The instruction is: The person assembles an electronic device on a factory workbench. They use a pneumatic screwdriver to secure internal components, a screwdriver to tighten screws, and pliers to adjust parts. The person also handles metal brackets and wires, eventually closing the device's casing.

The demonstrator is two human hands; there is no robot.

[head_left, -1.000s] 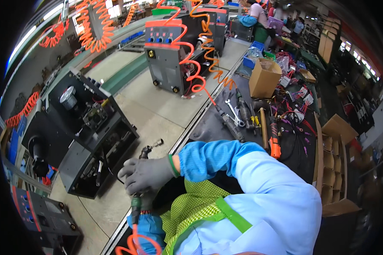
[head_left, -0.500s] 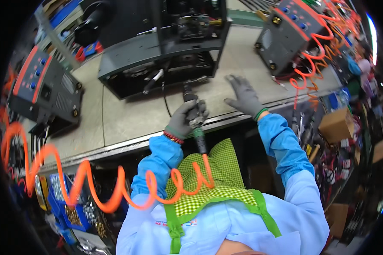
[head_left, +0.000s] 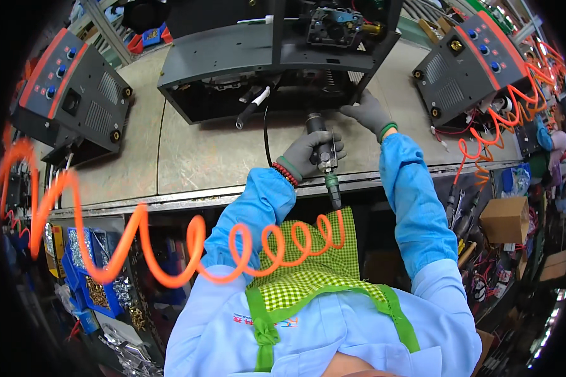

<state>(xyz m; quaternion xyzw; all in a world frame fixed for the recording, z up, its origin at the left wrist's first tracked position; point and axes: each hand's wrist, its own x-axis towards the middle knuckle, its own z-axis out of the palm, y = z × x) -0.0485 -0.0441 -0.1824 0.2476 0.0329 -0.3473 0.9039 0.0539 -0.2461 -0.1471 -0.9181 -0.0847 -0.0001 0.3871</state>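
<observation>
My left hand (head_left: 311, 154), in a grey glove, is closed around a black inline pneumatic tool (head_left: 324, 151). The tool's front end points into the low opening of a dark metal cabinet (head_left: 220, 56), and its tip is hidden there. An orange coiled air hose (head_left: 195, 242) runs from the tool's green-collared rear fitting off to the left. My right hand (head_left: 370, 114), also gloved, is at the cabinet's lower right front corner with thumb and fingers apart. Whether it presses on the metal I cannot tell. A black cable with a white sleeve (head_left: 261, 97) sticks out of the cabinet's front.
Two grey machines with red-edged panels stand on the bench (head_left: 207, 163), one at left (head_left: 75, 100) and one at right (head_left: 468, 69). Blue bins (head_left: 97, 292) of metal fasteners sit below at left. A cardboard box (head_left: 504, 220) is at right. Another orange coiled hose (head_left: 516, 116) hangs there.
My left hand and the tool have moved forward, nearer the cabinet's opening. My right hand has shifted from the bare bench to the cabinet's corner. The whole view has shifted too.
</observation>
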